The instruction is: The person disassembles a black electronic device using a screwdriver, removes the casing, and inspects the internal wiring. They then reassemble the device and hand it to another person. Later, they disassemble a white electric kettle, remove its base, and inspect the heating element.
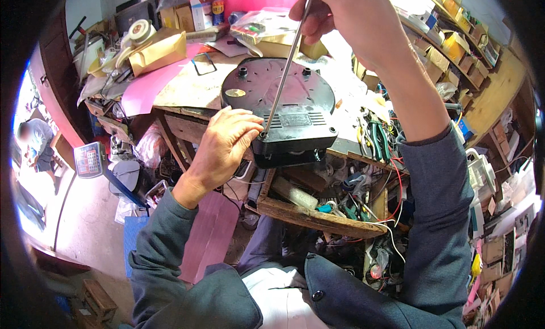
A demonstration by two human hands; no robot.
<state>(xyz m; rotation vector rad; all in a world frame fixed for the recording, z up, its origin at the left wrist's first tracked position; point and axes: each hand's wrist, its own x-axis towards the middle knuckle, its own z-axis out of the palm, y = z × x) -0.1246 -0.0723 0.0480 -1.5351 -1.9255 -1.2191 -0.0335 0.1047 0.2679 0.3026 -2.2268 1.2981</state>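
Observation:
A black plastic appliance (309,93), probably an induction cooker, lies bottom up at the bench's front edge. Its underside has vent slots, round feet and corner screw holes. My right hand (340,17) is raised above it, closed around the top of a long screwdriver (285,74); the handle is hidden in the grip. The steel shaft slants down to the near left corner of the appliance. There my left hand (226,140) has thumb and fingertips drawn together around the shaft's lower end, resting against the casing.
Below the appliance an open wooden drawer (323,218) holds wires and small parts. Pliers (377,140) and cables lie on the bench's right. Tape rolls (141,31) and boxes crowd the back left. Packed shelves (448,45) rise at right. A person (38,142) is at far left.

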